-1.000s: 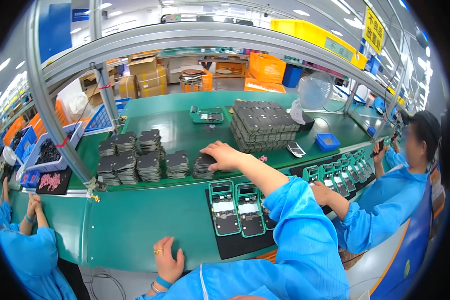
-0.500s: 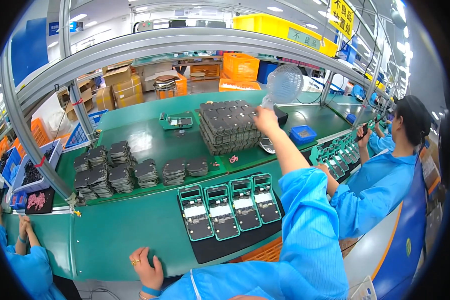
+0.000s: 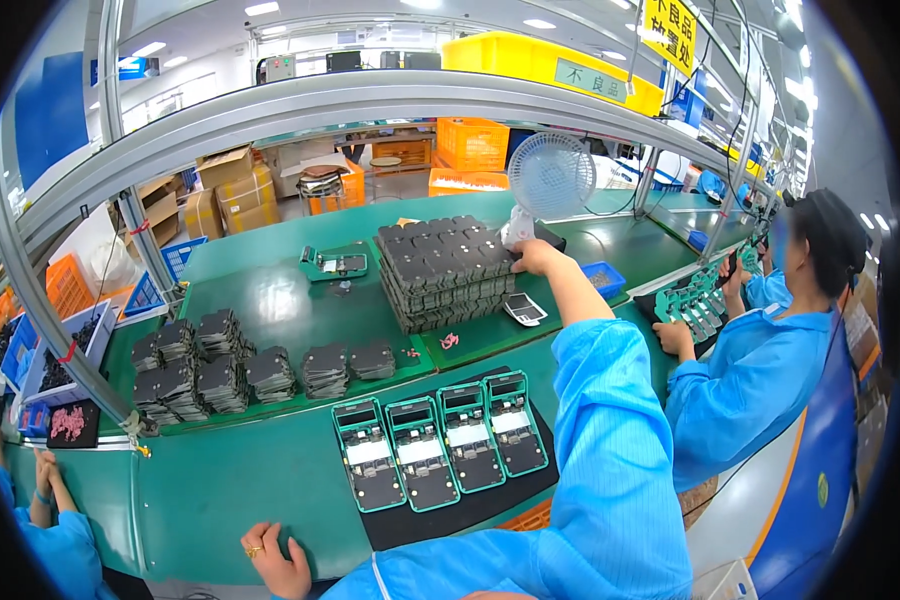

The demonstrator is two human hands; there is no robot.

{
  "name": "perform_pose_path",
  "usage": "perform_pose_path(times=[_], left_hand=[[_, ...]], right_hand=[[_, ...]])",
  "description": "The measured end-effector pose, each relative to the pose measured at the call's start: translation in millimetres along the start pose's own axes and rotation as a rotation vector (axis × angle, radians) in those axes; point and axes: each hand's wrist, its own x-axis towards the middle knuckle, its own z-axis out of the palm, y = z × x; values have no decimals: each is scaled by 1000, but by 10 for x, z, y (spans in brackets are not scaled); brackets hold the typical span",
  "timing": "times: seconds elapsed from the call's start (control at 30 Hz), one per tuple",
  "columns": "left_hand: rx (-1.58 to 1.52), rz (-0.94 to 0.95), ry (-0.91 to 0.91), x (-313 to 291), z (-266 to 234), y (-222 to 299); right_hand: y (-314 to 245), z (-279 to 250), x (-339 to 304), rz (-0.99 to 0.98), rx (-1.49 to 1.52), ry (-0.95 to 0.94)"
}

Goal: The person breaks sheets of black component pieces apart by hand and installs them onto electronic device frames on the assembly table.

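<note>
Right hand (image 3: 536,257) at 1 o'clock, fingers closed on top edge of tall stack of dark grey flat trays (image 3: 448,270) on green bench (image 3: 270,300); left hand (image 3: 275,562) at 7 o'clock, released, flat on green edge; four teal-framed fixtures (image 3: 440,450) between
</note>
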Motion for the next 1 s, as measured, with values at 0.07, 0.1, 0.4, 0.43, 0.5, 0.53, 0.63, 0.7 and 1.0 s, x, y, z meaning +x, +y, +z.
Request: perform_pose_path(times=[0.07, 0.1, 0.4, 0.43, 0.5, 0.53, 0.63, 0.7, 1.0], left_hand=[[9, 14, -4, 17, 10, 11], [10, 18, -8, 27, 16, 15], [39, -45, -37, -37, 30, 15], [0, -77, -40, -54, 34, 30], [5, -48, -18, -34, 36, 39], [7, -14, 1, -2, 40, 54], [-340, -235, 33, 231, -133, 142], [-715, -320, 37, 528, -446, 401], [-1785, -880, -706, 2198, 607, 1500]], right_hand=[[28, -41, 0, -69, -22, 4], [39, -57, -9, -67, -21, 2], [-31, -156, -76, -82, -49, 45], [-45, -147, -78, -87, -56, 60], [66, -132, -55, -87, -68, 79], [219, -119, -50, -121, -41, 104], [153, -207, -168, -189, -8, 94], [-242, -342, -408, -273, 2, 29], [-1413, -113, -1496, -248, -251, 217]])
